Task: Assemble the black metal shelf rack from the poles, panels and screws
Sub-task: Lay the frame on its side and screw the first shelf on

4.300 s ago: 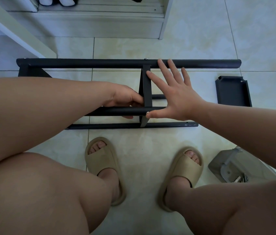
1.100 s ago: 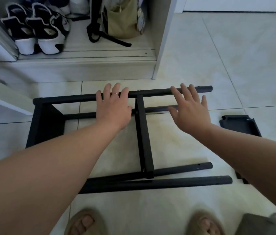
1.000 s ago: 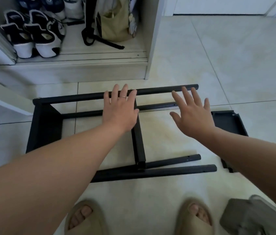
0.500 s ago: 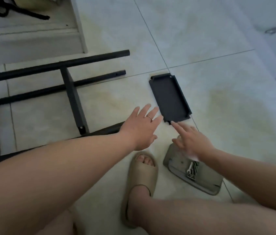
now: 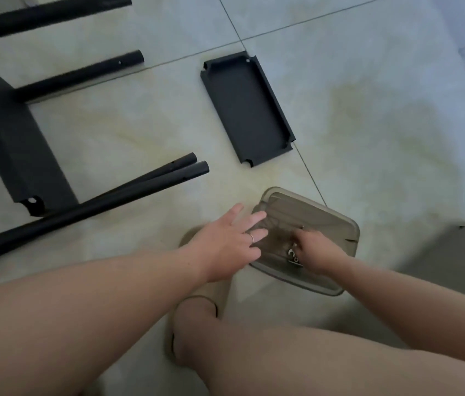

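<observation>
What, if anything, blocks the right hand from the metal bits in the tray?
Nothing visible. The right hand is in the tray, right beside the metal bits; the left hand sits at the tray's rim, off to the side.

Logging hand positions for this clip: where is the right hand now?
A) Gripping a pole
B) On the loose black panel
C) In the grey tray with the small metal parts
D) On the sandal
C: the right hand is down in the grey tray, fingers curled at the small metal parts, while the loose black panel lies apart on the floor.
</observation>
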`<state>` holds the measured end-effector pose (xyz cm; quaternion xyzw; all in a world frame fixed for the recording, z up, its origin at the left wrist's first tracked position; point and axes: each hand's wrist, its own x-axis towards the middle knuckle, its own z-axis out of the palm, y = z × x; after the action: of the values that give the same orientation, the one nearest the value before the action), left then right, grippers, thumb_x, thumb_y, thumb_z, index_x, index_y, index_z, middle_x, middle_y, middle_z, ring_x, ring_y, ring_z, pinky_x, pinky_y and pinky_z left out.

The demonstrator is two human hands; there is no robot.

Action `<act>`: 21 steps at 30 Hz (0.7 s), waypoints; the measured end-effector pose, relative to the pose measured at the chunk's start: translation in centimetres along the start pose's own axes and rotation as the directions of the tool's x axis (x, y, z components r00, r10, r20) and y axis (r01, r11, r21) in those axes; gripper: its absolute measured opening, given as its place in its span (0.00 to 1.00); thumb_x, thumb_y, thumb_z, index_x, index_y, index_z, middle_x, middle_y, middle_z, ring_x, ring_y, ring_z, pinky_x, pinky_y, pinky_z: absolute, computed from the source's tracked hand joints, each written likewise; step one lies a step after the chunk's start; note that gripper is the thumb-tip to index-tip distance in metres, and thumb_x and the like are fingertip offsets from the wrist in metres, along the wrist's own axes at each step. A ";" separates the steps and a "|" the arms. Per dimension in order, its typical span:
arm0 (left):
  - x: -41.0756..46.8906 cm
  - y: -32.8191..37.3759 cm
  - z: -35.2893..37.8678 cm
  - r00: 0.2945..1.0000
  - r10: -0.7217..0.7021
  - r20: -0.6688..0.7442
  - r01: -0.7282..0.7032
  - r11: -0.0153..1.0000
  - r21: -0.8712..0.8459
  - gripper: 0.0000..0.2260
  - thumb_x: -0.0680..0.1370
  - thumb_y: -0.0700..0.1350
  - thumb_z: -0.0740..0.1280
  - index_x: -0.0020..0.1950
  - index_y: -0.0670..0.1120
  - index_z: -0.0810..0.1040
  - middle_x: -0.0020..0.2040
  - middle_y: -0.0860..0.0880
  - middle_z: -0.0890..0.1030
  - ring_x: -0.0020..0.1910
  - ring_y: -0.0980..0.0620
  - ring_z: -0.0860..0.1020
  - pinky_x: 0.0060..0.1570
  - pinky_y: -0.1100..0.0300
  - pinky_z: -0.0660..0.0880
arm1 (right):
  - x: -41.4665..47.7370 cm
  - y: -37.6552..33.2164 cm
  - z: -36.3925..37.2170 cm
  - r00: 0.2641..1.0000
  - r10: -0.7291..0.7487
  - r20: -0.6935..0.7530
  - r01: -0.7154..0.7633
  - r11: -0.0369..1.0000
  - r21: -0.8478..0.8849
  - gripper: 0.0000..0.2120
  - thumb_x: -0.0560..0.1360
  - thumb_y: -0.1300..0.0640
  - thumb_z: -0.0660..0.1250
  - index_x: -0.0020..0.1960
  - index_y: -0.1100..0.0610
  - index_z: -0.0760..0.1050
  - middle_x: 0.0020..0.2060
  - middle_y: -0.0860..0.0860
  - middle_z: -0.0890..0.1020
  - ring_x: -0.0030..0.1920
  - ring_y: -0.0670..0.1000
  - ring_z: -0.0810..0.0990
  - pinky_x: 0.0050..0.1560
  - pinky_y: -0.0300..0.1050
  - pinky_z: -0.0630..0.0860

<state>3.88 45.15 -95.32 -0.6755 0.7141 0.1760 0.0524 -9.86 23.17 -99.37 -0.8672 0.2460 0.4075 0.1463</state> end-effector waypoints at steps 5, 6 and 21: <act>-0.1 -0.8 0.1 0.998 -0.002 -0.060 0.006 0.998 0.065 0.10 0.82 0.45 0.59 0.57 0.50 0.79 0.72 0.45 0.71 0.80 0.39 0.52 0.74 0.33 0.43 | 1.1 0.9 1.2 0.999 -0.019 0.049 0.024 0.995 -0.098 0.12 0.79 0.62 0.61 0.62 0.56 0.74 0.62 0.57 0.77 0.58 0.60 0.78 0.55 0.50 0.76; -0.2 -1.0 0.0 0.998 -0.008 -0.059 0.012 0.997 0.076 0.10 0.82 0.47 0.59 0.57 0.50 0.79 0.72 0.46 0.71 0.79 0.39 0.53 0.73 0.33 0.42 | 1.2 0.9 1.5 0.998 -0.038 0.040 0.043 0.993 -0.113 0.12 0.79 0.63 0.61 0.61 0.56 0.73 0.62 0.57 0.76 0.58 0.61 0.78 0.55 0.51 0.76; -1.3 -1.3 -0.1 0.993 -0.089 -0.072 0.098 0.987 0.130 0.07 0.81 0.47 0.62 0.52 0.52 0.80 0.65 0.48 0.76 0.77 0.37 0.60 0.73 0.32 0.45 | 1.8 -1.2 1.0 0.956 -0.245 0.159 0.293 0.803 -0.519 0.12 0.81 0.55 0.61 0.59 0.49 0.81 0.61 0.53 0.72 0.64 0.58 0.71 0.62 0.51 0.69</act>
<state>5.29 46.37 -95.08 -0.7087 0.6931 0.1028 0.0822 -8.83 24.07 -101.35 -0.8812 -0.0098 0.4712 -0.0357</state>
